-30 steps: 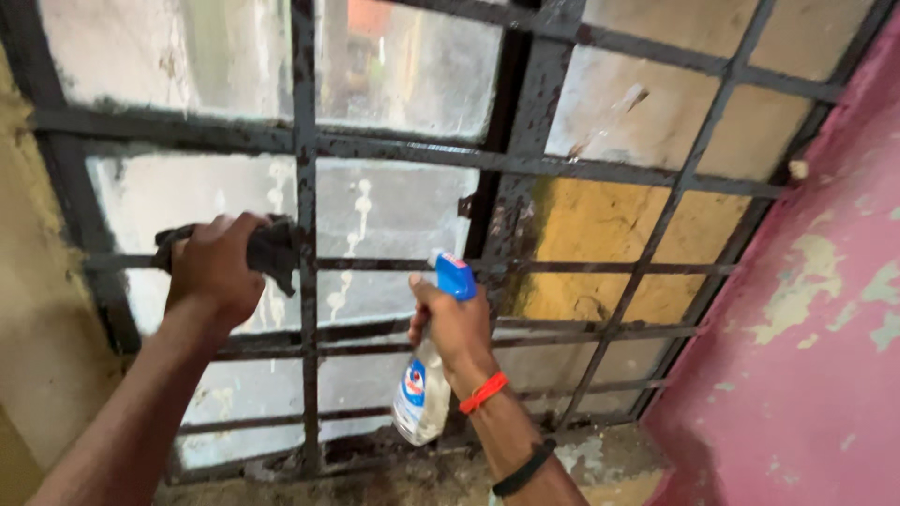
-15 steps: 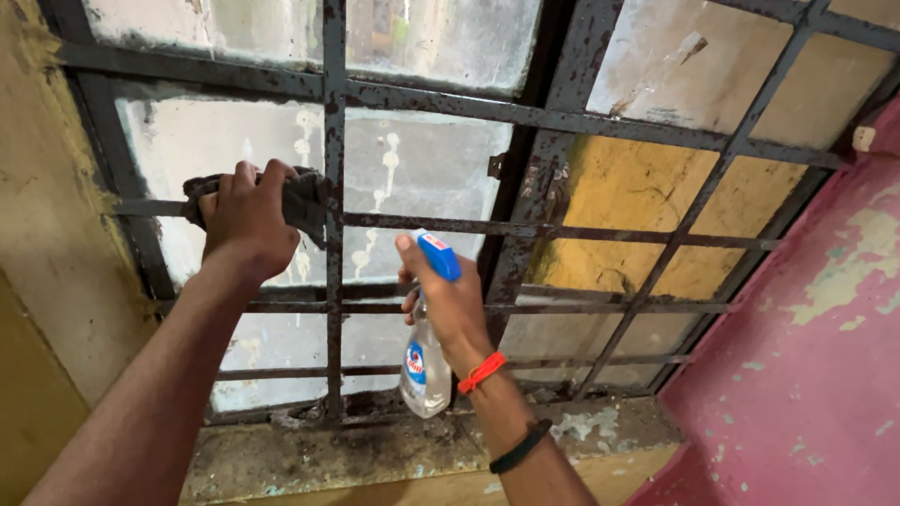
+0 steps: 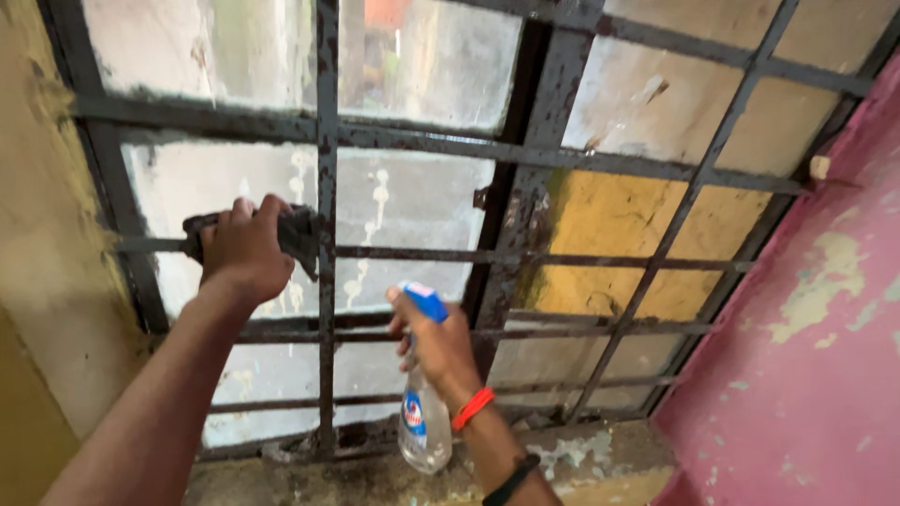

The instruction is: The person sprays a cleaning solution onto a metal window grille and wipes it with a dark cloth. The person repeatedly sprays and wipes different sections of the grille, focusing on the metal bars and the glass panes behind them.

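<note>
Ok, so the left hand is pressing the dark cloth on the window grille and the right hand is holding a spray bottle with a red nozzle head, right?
Not quite. In the head view, the spray bottle in the right hand has a blue nozzle head, not red. The rest holds: the left hand presses the dark cloth on the window grille.

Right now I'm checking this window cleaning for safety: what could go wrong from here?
1. The left hand presses a dark cloth through the rusty, flaking grille; knuckles could scrape on the bars.
2. The right hand aims the spray bottle at close range; spray might bounce off bars toward the face.
3. White drips run down the glass; runoff may make the grimy sill slippery.
</note>
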